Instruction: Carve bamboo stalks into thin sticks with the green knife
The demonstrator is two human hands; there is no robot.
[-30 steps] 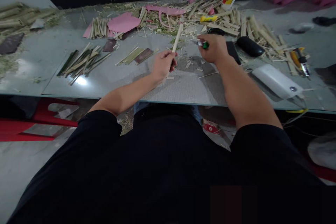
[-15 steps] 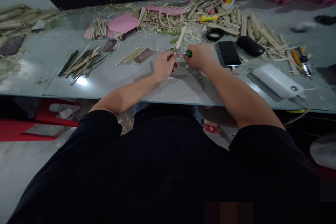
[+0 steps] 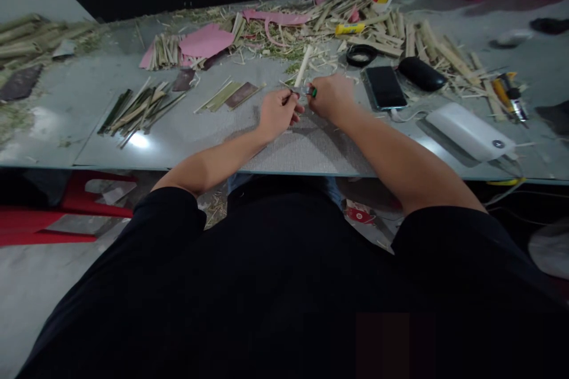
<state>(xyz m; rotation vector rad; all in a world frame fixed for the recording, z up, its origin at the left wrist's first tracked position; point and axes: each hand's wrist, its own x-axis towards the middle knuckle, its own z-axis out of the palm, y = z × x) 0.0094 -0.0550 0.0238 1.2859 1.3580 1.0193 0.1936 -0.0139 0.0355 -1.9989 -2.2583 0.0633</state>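
My left hand (image 3: 276, 112) is closed in a pinch around a thin bamboo strip (image 3: 288, 93), mostly hidden by the fingers. In my right hand (image 3: 332, 96) is a knife (image 3: 313, 92) with a green handle, its blade pointing left and reaching close to the left fingertips. Whether the blade touches the strip I cannot tell. Just beyond both hands lies a pale bamboo stick (image 3: 303, 66). Left of them are several flat strips (image 3: 217, 98) and a brown sandpaper-like piece (image 3: 241, 95). A grey mat (image 3: 306, 154) lies beneath my hands.
Loose green strips (image 3: 142, 108) lie to the left, near pink paper (image 3: 207, 41). Shavings and bamboo pieces (image 3: 427, 41) line the back. On the right are a phone (image 3: 384, 87), black case (image 3: 422, 74), tape roll (image 3: 361, 55), white power bank (image 3: 466, 130) with cable, and yellow-handled tools (image 3: 509, 95).
My right hand has shifted slightly left, and more of the knife blade shows beside the left fingertips. My left hand keeps its pinch. The whole view has moved a little.
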